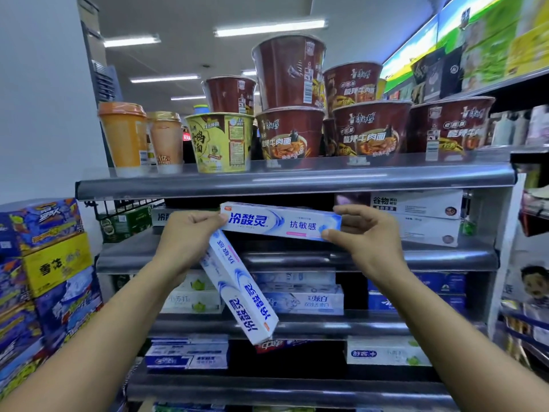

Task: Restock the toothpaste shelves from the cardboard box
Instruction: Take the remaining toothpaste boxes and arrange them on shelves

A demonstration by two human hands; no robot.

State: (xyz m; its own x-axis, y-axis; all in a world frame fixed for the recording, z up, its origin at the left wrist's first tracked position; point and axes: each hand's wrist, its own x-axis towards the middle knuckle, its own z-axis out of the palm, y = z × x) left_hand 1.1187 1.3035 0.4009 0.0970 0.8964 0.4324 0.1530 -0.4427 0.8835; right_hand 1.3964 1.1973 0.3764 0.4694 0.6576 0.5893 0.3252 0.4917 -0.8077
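Your left hand (pixel 190 236) and right hand (pixel 367 237) pinch the two ends of a level white-blue toothpaste box (pixel 282 222), held at the mouth of the second shelf (pixel 430 258). The left hand also grips a second toothpaste box (pixel 242 292), which hangs tilted. That grip is partly hidden, probably the lower fingers.

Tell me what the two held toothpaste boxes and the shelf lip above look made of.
The level toothpaste box and tilted toothpaste box: probably glossy printed paperboard, given crisp folded edges and sheen. The shelf lip: smooth grey metal or plastic, unclear which; long light streaks.
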